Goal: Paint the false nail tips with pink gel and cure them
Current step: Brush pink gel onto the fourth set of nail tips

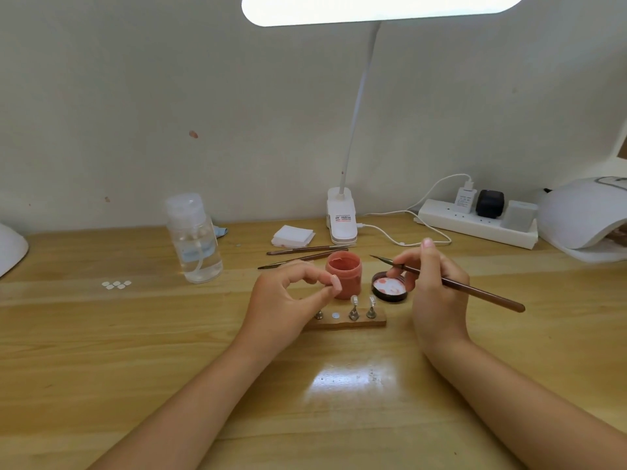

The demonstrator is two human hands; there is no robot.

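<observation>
My left hand [288, 293] hovers beside the open pink gel jar [343, 276] and pinches a small pink nail tip [336, 283] between thumb and forefinger. My right hand [436, 283] grips a brown-handled brush [475, 290], whose fine tip points up and left above the black lid [390, 289] smeared with pink gel. In front of the jar lies a wooden base [359, 323]. On it stand two metal holders with clear nail tips [354, 300] [372, 300], one bare round spot [336, 314], and a holder partly hidden by my left hand.
A clear pump bottle [195, 239] stands at left, with small white stickers [116, 284] nearby. Two spare brushes [305, 250], white pads [292, 236] and a clip lamp [341, 218] sit behind the jar. At right are a power strip [475, 222] and a white curing lamp [583, 215].
</observation>
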